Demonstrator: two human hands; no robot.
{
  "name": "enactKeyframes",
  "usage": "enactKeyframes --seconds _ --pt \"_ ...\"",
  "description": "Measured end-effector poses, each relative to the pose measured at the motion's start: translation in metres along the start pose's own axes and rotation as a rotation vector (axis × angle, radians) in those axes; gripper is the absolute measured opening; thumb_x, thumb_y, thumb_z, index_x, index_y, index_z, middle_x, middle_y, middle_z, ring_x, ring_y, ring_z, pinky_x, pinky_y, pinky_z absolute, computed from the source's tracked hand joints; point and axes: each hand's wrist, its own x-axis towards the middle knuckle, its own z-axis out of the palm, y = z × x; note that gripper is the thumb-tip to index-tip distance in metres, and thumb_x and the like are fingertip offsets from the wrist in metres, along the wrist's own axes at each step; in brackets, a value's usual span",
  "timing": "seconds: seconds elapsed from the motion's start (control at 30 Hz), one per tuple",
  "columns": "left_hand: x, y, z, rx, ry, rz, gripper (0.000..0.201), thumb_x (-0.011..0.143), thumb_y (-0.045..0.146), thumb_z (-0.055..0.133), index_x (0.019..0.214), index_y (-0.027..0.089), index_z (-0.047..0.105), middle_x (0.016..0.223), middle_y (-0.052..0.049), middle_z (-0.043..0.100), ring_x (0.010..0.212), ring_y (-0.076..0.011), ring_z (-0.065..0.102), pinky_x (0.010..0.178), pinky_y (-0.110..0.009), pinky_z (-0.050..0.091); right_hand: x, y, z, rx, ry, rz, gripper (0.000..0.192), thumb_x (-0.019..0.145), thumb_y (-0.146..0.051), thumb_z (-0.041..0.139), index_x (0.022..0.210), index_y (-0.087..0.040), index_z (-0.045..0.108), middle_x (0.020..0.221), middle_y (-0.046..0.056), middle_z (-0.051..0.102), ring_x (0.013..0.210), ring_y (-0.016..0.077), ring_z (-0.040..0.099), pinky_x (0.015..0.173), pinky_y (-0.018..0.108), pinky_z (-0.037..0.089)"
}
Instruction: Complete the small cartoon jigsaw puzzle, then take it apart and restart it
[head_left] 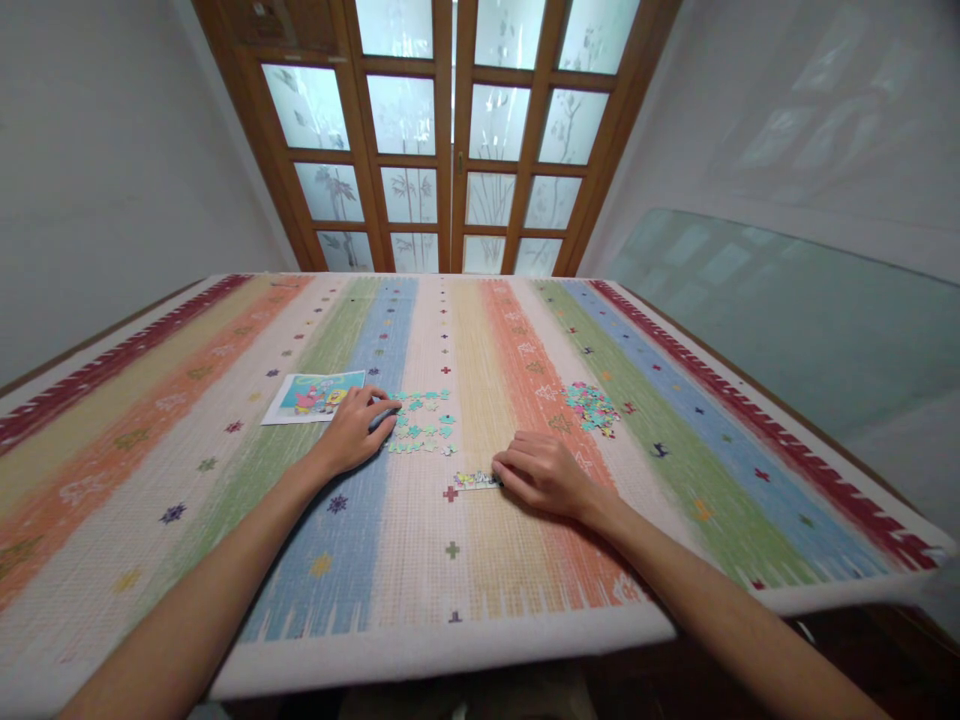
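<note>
Left of centre: picture card (pixel 315 396) flat on the striped desk (pixel 225 420). Left hand (pixel 356 430) just right of it — fingers curled down on loose teal puzzle pieces (pixel 424 420). Centre: right hand (pixel 544 472), fingertips pinched against a small joined strip (pixel 476 481). Further right, another pile (pixel 592 406) — untouched.

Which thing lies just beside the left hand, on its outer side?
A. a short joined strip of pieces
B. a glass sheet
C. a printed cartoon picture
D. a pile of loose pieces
C: the printed cartoon picture lies flat on the striped cloth, directly left of the left hand.
</note>
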Motion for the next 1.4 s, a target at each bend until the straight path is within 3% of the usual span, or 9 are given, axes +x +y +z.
enactKeyframes --seconds 0.5,0.7,1.1,1.4 --pt "-0.004 -0.012 -0.014 0.006 -0.005 -0.018 0.034 0.092 0.031 0.05 0.115 0.02 0.072 0.111 -0.011 0.062 0.108 -0.03 0.053 0.103 -0.051 0.044 0.0 0.001 -0.002 -0.032 0.003 -0.012 0.036 0.101 -0.021 0.045 0.07 -0.022 0.062 0.061 0.004 0.059 0.06 0.0181 0.048 0.06 0.035 0.035" --pt "-0.006 -0.016 -0.019 0.0 -0.04 0.035 0.027 0.087 0.026 0.054 0.101 0.021 0.075 0.109 -0.008 0.064 0.104 -0.0278 0.055 0.101 -0.048 0.044 -0.001 0.001 -0.002 -0.028 0.01 -0.004 0.033 0.101 -0.02 0.046 0.072 -0.021 0.062 0.062 0.003 0.059 0.061 0.018 0.047 0.061 0.035 0.035" --pt "-0.005 -0.015 -0.022 -0.007 -0.052 0.083 0.024 0.09 0.03 0.053 0.096 0.02 0.075 0.103 -0.008 0.064 0.097 -0.0262 0.055 0.097 -0.046 0.044 0.001 0.001 -0.001 -0.035 0.075 -0.048 0.033 0.1 -0.017 0.047 0.071 -0.019 0.061 0.06 0.002 0.058 0.059 0.0166 0.045 0.06 0.034 0.033" --pt "-0.008 -0.009 -0.032 -0.115 -0.167 0.151 0.014 0.077 0.029 0.062 0.085 0.02 0.068 0.106 -0.006 0.061 0.099 -0.0261 0.055 0.096 -0.046 0.043 -0.001 0.001 -0.001 -0.032 0.072 -0.045 0.032 0.1 -0.017 0.047 0.071 -0.02 0.061 0.061 0.002 0.058 0.059 0.0167 0.046 0.06 0.035 0.033"
